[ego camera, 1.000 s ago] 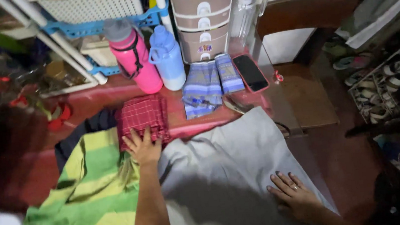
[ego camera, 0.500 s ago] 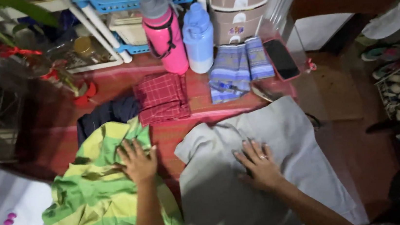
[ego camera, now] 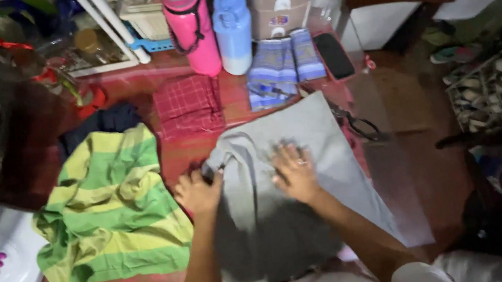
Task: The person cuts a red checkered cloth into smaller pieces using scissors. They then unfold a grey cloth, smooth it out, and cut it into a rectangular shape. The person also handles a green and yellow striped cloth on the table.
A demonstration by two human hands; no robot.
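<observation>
1. The left hand (ego camera: 197,192) was closed on a fold of the grey cloth (ego camera: 303,173) near the table's (ego camera: 234,96) middle.
2. The right hand (ego camera: 294,170) lay open and flat on it.
3. A green striped cloth (ego camera: 113,203) lay just beside.

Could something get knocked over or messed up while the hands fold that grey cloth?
Maybe. The grey cloth reaches up near the pink bottle and the blue bottle, so a hard tug might tip them. The black glasses lie at its right edge and could be dragged or pressed. The left hand grips the fold beside the green striped cloth, which might get tangled in.
</observation>
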